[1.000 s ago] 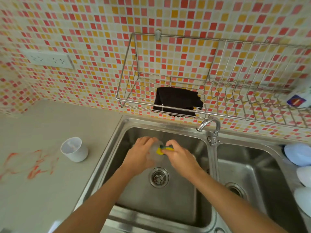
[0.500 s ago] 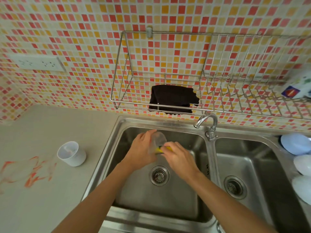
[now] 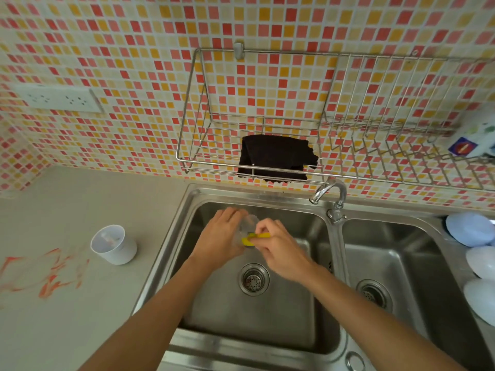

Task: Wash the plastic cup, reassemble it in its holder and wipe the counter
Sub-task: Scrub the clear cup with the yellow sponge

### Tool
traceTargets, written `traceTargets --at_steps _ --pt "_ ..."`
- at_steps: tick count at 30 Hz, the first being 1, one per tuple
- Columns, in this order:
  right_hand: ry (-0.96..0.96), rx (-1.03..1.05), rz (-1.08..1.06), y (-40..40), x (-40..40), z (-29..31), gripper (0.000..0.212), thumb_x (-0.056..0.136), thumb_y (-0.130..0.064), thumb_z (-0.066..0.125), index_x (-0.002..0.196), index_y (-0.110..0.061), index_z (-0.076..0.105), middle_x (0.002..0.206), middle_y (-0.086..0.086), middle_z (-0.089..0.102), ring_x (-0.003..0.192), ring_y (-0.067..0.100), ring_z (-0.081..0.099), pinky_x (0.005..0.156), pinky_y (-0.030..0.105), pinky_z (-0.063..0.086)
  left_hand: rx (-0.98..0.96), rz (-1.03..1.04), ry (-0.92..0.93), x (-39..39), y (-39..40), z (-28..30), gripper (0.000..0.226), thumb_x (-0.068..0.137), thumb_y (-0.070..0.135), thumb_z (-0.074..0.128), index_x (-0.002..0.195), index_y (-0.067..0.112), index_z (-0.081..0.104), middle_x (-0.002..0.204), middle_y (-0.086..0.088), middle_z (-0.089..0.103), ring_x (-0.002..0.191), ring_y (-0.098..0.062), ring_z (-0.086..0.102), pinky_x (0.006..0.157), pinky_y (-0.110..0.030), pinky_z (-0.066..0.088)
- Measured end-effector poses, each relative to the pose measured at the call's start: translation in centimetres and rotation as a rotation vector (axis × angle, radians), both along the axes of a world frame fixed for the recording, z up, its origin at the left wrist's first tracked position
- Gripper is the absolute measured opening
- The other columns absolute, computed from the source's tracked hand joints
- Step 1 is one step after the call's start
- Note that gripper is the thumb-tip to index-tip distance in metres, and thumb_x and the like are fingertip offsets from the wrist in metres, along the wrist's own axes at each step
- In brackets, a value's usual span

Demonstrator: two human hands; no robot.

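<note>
From the head camera, both forearms reached in over the left basin of a steel double sink (image 3: 332,263). The left hand (image 3: 221,241) was curled round a clear plastic cup (image 3: 247,223), held above the basin just in front of the drain (image 3: 254,279). The cup was hard to make out: it was transparent and blurred, and most of it lay hidden behind the two hands, so only a pale rim showed between them. The right hand (image 3: 278,251) pinched a yellow sponge (image 3: 254,236) with a dark green underside, pressed against the cup; whether the sponge went inside the cup could not be told.

On the grey counter (image 3: 80,317) to the left of the sink stood a white holder (image 3: 113,245), upright and well apart from the hands, with something faint and unclear at its bottom. Nearer the left edge, orange-red smears (image 3: 45,274) streaked the counter and ran out of view.

A faucet (image 3: 330,195) rose between the basins. Above it a wire rack (image 3: 321,145) hung on the mosaic tile wall, with a black cloth (image 3: 276,156) draped over its front rail. At the right edge, pale blue dishes (image 3: 479,250) and a white container (image 3: 476,140) on the rack were cut off.
</note>
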State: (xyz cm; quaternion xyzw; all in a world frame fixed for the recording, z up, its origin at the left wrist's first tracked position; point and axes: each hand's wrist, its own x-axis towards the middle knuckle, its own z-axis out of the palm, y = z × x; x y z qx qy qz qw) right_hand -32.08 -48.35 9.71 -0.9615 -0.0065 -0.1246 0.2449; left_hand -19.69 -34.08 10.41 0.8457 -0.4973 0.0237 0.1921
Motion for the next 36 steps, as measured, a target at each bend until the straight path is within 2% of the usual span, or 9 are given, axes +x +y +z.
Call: traceTargets --at_steps 2,5,10,12,18,26,30,32,36 --pt "-0.029 -0.301 0.042 -1.7 0.8 0.4 0.028 0.078 -0.002 0.067 0.101 -0.018 0.07 0.102 0.0 0.05 0.096 0.022 0.044 0.076 0.036 0.048 0.007 -0.018 0.041 -0.3 0.0 -0.1 0.074 0.061 0.033 0.081 0.127 0.018 0.05 0.118 0.001 0.053 0.102 -0.02 0.05 0.087 -0.035 0.05" --pt "-0.111 -0.357 -0.057 -1.8 1.2 0.2 0.032 0.073 0.0 0.07 0.103 -0.013 0.071 0.101 0.002 0.054 0.096 0.024 0.045 0.078 0.035 0.048 -0.021 -0.002 0.091 -0.3 -0.3 0.3 0.076 0.062 0.03 0.08 0.13 0.021 0.048 0.123 0.003 0.05 0.107 -0.018 0.046 0.086 -0.032 0.049" --pt "-0.011 0.361 -0.204 2.3 0.2 -1.5 0.02 0.089 -0.002 0.062 0.104 -0.009 0.073 0.095 -0.004 0.052 0.09 0.016 0.047 0.085 0.013 0.034 0.039 -0.026 0.021 0.9 -0.1 0.6 0.079 0.063 0.024 0.08 0.134 0.015 0.047 0.13 -0.001 0.05 0.116 -0.022 0.045 0.097 -0.032 0.044" --pt "0.034 0.457 -0.195 2.4 0.2 -1.3 0.019 0.09 -0.004 0.061 0.104 -0.007 0.072 0.095 -0.005 0.053 0.092 0.013 0.049 0.084 0.012 0.033 0.044 -0.04 0.024 1.2 0.2 0.4 0.079 0.062 0.022 0.08 0.134 0.014 0.047 0.13 -0.001 0.05 0.116 -0.022 0.045 0.098 -0.032 0.043" --pt "-0.102 -0.206 -0.067 -1.5 1.1 0.3 0.046 0.073 0.007 0.071 0.113 -0.016 0.07 0.102 0.001 0.063 0.092 0.024 0.053 0.079 0.032 0.053 -0.05 -0.059 0.099 1.9 0.7 0.0 0.082 0.06 0.021 0.083 0.134 0.015 0.047 0.132 -0.001 0.05 0.12 -0.021 0.046 0.103 -0.036 0.042" --pt "-0.168 -0.099 0.028 2.7 0.1 -1.3 0.052 0.071 0.009 0.069 0.119 -0.008 0.067 0.119 0.002 0.068 0.114 0.019 0.061 0.099 0.031 0.047 -0.056 -0.151 0.047 2.0 0.8 0.9 0.067 0.069 0.02 0.081 0.129 0.008 0.053 0.13 -0.009 0.053 0.118 -0.025 0.051 0.1 -0.025 0.035" --pt "-0.119 -0.294 -0.074 0.9 0.6 -0.9 0.061 0.058 0.006 0.076 0.115 -0.015 0.069 0.119 -0.003 0.068 0.112 0.015 0.061 0.076 0.034 0.052 -0.066 -0.126 0.089 2.2 0.4 0.4 0.073 0.068 0.021 0.082 0.133 0.015 0.049 0.133 -0.004 0.05 0.12 -0.021 0.048 0.101 -0.029 0.043" --pt "-0.145 -0.203 -0.133 1.8 0.9 -0.9 0.056 0.061 0.01 0.073 0.112 -0.013 0.07 0.115 -0.001 0.07 0.108 0.018 0.062 0.078 0.033 0.051 -0.064 -0.137 0.087 2.4 -0.1 0.4 0.073 0.066 0.017 0.081 0.132 0.015 0.049 0.132 -0.004 0.05 0.119 -0.021 0.048 0.099 -0.033 0.046" --pt "-0.139 0.438 -0.276 4.6 1.1 -0.8 0.036 0.085 0.007 0.057 0.111 -0.012 0.072 0.1 0.002 0.073 0.079 0.003 0.06 0.075 0.019 0.046 -0.024 -0.16 0.072 2.6 -0.1 0.5 0.077 0.064 0.019 0.083 0.133 0.015 0.047 0.134 -0.004 0.048 0.122 -0.021 0.045 0.103 -0.029 0.039"
